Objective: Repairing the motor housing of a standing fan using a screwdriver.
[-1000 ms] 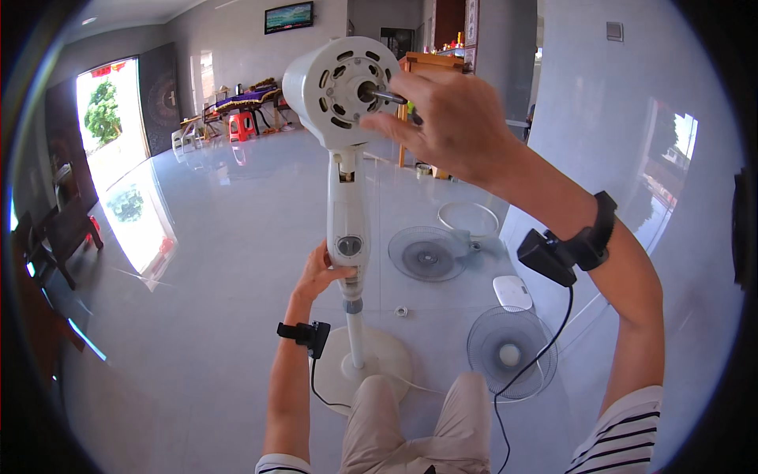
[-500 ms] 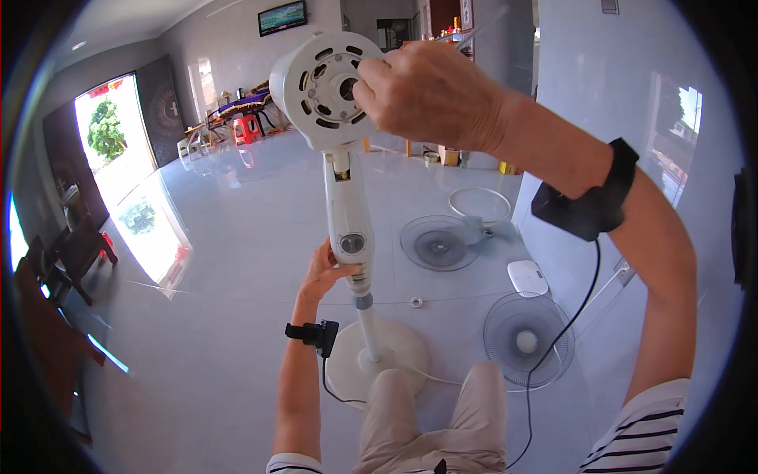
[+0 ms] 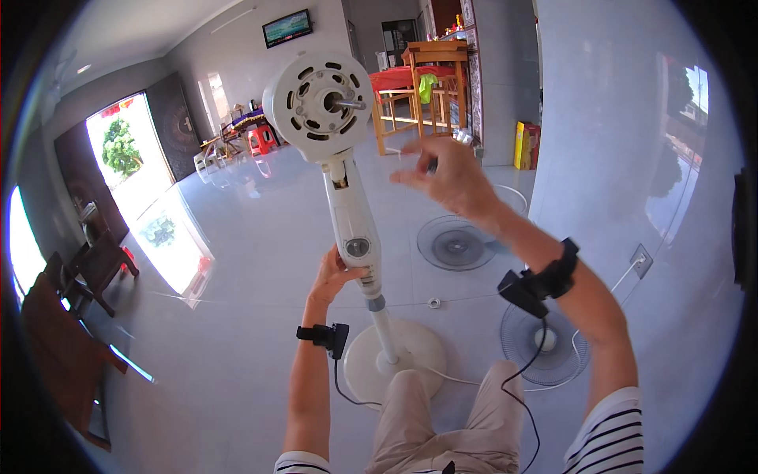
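A white pedestal fan without its blades or guards stands before me. Its round slotted motor head has a bare metal shaft sticking out at the front. My left hand is closed around the fan's neck, just below the dial and beside the buttons. To the right of the motor head and apart from it, my right hand is in the air, thumb and forefinger spread. A dark spot shows between its fingers; whether that is a small thing or a shadow I cannot make out. The round white base rests on the floor by my knees.
On the floor lie a fan guard, another guard with a white centre and a small white ring nut. A white cord runs from the base to a wall socket. Wooden chairs stand at the left.
My right hand has left the front of the motor head and moved right and down, baring the shaft. The left hand keeps its hold on the neck. My view has shifted slightly.
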Tool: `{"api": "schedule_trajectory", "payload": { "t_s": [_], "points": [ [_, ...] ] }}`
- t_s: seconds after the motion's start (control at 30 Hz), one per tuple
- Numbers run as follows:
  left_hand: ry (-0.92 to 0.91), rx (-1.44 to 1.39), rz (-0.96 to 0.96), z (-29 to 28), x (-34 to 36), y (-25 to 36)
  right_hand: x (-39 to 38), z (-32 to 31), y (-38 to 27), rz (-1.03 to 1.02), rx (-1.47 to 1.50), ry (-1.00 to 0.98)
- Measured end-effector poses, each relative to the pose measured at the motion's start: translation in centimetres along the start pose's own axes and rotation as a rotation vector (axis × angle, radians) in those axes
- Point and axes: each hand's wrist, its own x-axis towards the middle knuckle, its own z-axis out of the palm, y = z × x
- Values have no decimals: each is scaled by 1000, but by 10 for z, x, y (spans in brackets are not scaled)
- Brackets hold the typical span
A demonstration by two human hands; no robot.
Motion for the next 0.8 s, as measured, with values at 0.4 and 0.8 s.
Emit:
{"api": "schedule_trajectory", "payload": {
  "t_s": [0.4,0.8],
  "points": [
    [4,11,-49,1,2,-4,50,122,64,-31,433,-246],
    [29,-8,3,3,-4,0,33,134,40,38,357,-116]
  ]
}}
